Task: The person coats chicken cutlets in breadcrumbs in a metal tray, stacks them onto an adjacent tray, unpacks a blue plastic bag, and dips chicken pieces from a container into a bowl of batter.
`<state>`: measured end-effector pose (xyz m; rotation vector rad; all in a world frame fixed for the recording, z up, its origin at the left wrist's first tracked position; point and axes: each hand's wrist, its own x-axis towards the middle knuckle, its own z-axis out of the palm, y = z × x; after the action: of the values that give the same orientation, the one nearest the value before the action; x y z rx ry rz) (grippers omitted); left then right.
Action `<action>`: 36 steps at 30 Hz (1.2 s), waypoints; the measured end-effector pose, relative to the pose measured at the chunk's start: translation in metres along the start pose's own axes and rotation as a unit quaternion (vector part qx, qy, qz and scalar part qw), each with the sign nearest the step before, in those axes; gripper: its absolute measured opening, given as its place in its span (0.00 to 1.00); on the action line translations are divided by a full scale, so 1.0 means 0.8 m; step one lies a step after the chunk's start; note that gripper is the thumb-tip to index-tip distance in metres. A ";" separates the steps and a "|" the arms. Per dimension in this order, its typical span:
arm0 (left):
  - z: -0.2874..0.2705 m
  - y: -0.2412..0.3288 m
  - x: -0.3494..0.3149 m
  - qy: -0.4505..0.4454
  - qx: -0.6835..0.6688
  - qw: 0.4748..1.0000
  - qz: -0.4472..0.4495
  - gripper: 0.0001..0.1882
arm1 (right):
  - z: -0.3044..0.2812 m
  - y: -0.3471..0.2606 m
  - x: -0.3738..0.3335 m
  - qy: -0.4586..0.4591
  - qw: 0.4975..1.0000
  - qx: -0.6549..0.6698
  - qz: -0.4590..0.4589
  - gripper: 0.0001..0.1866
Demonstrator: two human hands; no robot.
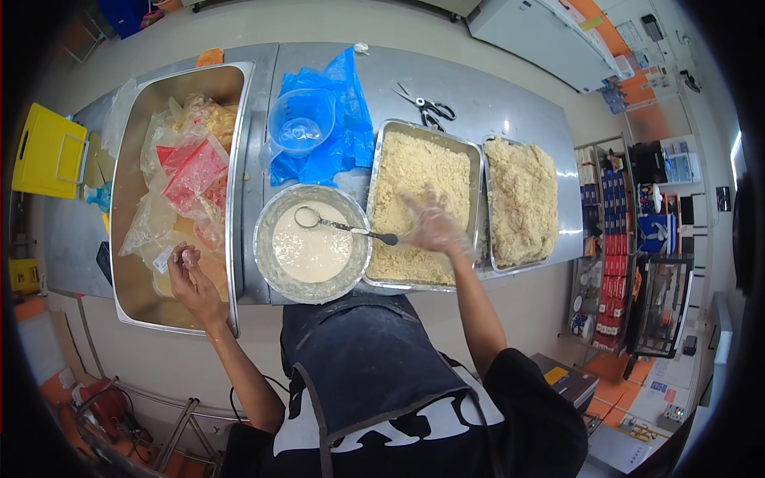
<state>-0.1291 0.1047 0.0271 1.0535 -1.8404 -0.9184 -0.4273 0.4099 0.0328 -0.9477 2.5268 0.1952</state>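
Observation:
My right hand (pixel 434 226), in a clear plastic glove, lies with fingers spread on pale crumbs (pixel 422 171) in a metal tray (pixel 384 281). My left hand (pixel 194 283) hovers over the near right part of a deep metal tub (pixel 239 151), fingers loosely bent, with nothing visible in them. Inside the tub are clear plastic bags (pixel 147 227), a red and clear bag (pixel 191 171) and yellowish wet contents. Between my hands stands a round metal bowl (pixel 267 275) of creamy batter (pixel 311 255). A round-headed spoon (pixel 343 227) with a black handle rests across it, its handle end reaching the tray.
Another tray heaped with crumbs (pixel 522 203) stands to the right. Behind the bowl, a clear measuring jug (pixel 301 119) sits on blue plastic (pixel 351 111). Scissors (pixel 430 106) lie farther back. A yellow board-like thing (pixel 48 151) is at far left; stocked shelves (pixel 612 247) stand right.

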 end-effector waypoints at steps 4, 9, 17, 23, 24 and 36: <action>0.003 0.002 0.002 -0.012 -0.006 1.000 -0.005 0.14 | 0.088 0.008 -0.011 0.128 0.989 -0.064 -0.020 0.53; 0.004 0.006 0.001 -0.020 -0.011 1.000 -0.005 0.15 | 0.158 0.065 -0.011 0.247 0.961 0.083 -0.093 0.40; -0.002 0.001 0.000 -0.023 -0.001 1.000 0.004 0.15 | 0.042 0.020 -0.090 0.071 0.984 0.147 -0.065 0.47; 0.004 0.003 0.001 -0.036 -0.007 0.999 0.000 0.15 | 0.097 -0.015 -0.086 0.044 0.977 0.052 0.202 0.60; 0.003 0.001 0.002 -0.032 -0.010 0.999 0.000 0.15 | 0.107 -0.016 -0.082 0.111 0.973 0.051 0.195 0.53; 0.001 0.002 0.000 -0.021 -0.017 1.000 -0.004 0.16 | 0.027 0.084 -0.037 0.264 0.924 0.277 0.015 0.26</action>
<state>-0.1307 0.1053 0.0282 1.0280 -1.8502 -0.9794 -0.4441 0.4844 0.0252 -0.7925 2.8108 -0.8344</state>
